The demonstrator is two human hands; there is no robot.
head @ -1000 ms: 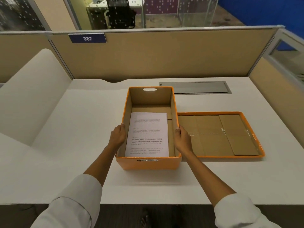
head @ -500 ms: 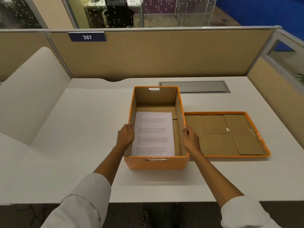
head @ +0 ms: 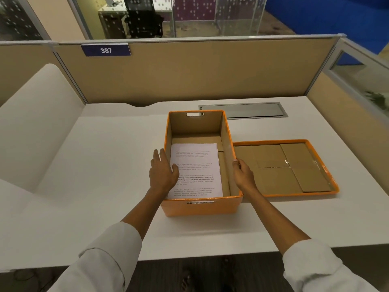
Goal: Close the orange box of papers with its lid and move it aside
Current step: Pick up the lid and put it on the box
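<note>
So the open orange cardboard box is sitting on the white bench, roughly in the middle, long side running away from the camera. Inside it a stack of white printed papers is lying flat against the left wall, leaving a strip of brown cardboard floor showing on the right. There are slot handles cut into the near and far end walls.

The left hand is hovering by the box's left wall with fingers spread and loose, thumb poking over the rim above the papers, not really gripping anything. The right hand is resting on the right wall's top edge, fingers curled lightly over the rim. Both sleeves are white.

The flat orange cardboard lid is lying upside down on the bench just right of the box, its brown inner flaps facing up, its left edge touching or nearly touching the box's side. A grey metal cable hatch is sitting behind them.
</note>
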